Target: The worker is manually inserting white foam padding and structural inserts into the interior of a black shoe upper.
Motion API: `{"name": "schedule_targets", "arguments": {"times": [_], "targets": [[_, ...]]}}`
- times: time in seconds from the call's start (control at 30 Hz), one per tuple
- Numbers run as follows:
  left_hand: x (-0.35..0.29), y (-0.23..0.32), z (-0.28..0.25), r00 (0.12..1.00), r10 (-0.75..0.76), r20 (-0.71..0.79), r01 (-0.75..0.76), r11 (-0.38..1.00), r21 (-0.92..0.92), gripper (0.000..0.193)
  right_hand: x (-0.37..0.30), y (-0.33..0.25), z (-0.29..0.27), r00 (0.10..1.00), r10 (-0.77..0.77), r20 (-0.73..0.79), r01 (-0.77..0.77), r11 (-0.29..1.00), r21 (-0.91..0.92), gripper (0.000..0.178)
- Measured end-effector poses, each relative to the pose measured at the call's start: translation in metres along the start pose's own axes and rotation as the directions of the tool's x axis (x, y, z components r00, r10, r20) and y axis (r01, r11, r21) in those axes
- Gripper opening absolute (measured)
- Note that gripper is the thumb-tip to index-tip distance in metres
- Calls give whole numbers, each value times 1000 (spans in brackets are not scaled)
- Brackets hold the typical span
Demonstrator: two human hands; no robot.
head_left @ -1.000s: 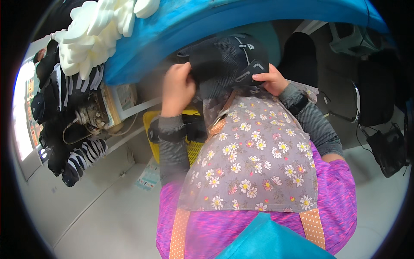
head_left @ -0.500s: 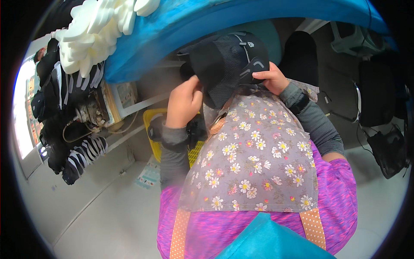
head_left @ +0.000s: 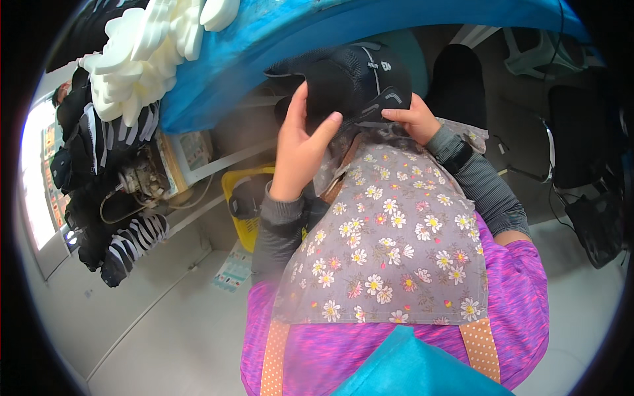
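Fabric: black, between the blue table and the apron
Left hand: grip spread at the fabric's left side, contact unclear
Right hand: grip pinching the fabric's right edge
Basket: yellow, left of the apron

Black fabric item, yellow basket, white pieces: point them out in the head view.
Black fabric item (head_left: 356,78), head view: on its dark middle.
Yellow basket (head_left: 247,231), head view: on a bare yellow part.
White pieces (head_left: 149,49), head view: on the pile's middle.
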State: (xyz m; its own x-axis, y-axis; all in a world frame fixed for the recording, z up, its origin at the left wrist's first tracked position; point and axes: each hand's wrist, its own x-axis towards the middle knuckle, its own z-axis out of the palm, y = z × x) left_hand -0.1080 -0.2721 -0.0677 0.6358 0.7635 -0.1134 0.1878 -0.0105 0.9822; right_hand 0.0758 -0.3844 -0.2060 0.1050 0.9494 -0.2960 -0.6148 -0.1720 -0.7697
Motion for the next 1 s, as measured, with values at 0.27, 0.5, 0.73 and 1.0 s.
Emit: {"name": "schedule_targets", "arguments": {"times": [0.27, 0.5, 0.73, 1.0], "targets": [[9, -31, -17, 983, -173, -69, 170, 984, -54, 38, 8, 14, -15, 990, 106, 99, -134, 926, 354, 43], [56, -14, 8, 944, 261, -203, -145, 879, 454, 28, 0, -9, -4, 987, 21, 159, -79, 924, 373, 44], [114, -45, -1, 879, 453, 149, -381, 479, 791, 21, 3, 3, -3, 999, 4, 42, -26, 837, 547, 35], [124, -101, -14, 995, 43, 86, -74, 907, 414, 35, -4, 6, -3, 983, 148, 106, -180, 728, 661, 35]]}}
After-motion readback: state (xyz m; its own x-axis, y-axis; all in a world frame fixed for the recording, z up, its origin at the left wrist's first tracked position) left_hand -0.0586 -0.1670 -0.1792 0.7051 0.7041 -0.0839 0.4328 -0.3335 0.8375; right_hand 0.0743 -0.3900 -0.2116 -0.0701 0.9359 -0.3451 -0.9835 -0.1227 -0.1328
